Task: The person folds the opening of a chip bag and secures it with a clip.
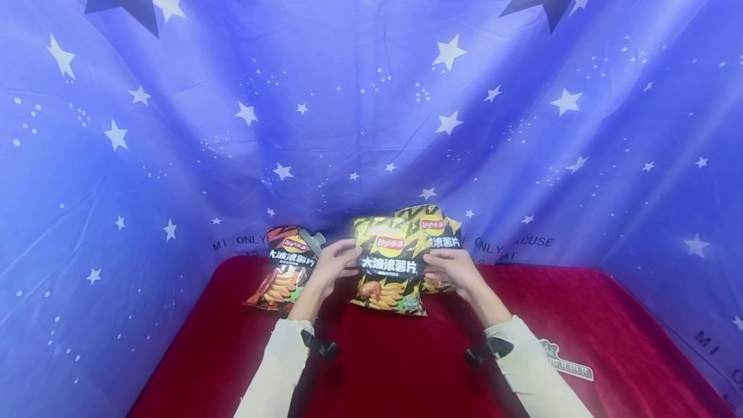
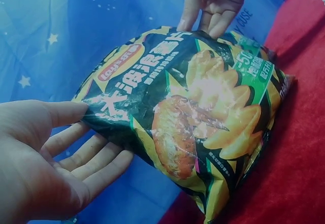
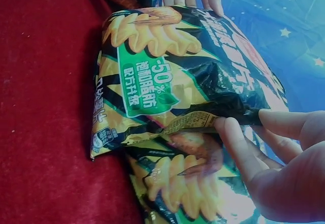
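Mid-frame, your left hand point(image 1: 335, 264) and right hand point(image 1: 457, 269) pinch the front yellow bag point(image 1: 390, 271); likely light, slick, crushable: favour its side edges.

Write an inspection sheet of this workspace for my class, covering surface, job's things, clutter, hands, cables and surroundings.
Surface: red cloth.
Job's things: front yellow-black chip bag, held; rear yellow-black chip bag, partly hidden; red-black chip bag, left.
Clutter: ruler-like piece, right; grey piece by the red-black chip bag, unidentifiable.
Hands: left hand and right hand pinch the front bag's opposite sides.
Cables: nothing seen.
Surroundings: blue star-printed fabric.
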Demonstrator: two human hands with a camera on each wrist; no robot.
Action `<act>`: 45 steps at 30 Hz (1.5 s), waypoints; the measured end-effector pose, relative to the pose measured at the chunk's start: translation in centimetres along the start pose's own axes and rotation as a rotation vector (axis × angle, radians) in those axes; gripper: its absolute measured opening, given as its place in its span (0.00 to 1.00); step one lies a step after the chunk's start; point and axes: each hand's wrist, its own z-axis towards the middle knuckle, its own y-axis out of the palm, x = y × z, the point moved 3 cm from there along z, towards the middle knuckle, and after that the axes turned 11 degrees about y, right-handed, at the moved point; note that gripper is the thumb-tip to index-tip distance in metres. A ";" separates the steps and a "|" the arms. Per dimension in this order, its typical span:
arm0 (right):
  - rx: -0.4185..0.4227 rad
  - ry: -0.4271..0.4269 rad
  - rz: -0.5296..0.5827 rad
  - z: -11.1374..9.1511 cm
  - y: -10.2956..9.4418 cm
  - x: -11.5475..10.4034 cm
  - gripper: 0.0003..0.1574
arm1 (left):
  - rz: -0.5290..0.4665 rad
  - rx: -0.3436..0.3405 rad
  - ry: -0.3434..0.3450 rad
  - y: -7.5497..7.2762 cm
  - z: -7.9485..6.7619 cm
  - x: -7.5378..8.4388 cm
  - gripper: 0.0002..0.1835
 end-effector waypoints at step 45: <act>-0.413 -0.154 -0.446 -3.6 -1.7 -1.9 0.13 | 0.022 -0.567 -0.051 -2.0 -2.6 3.4 0.08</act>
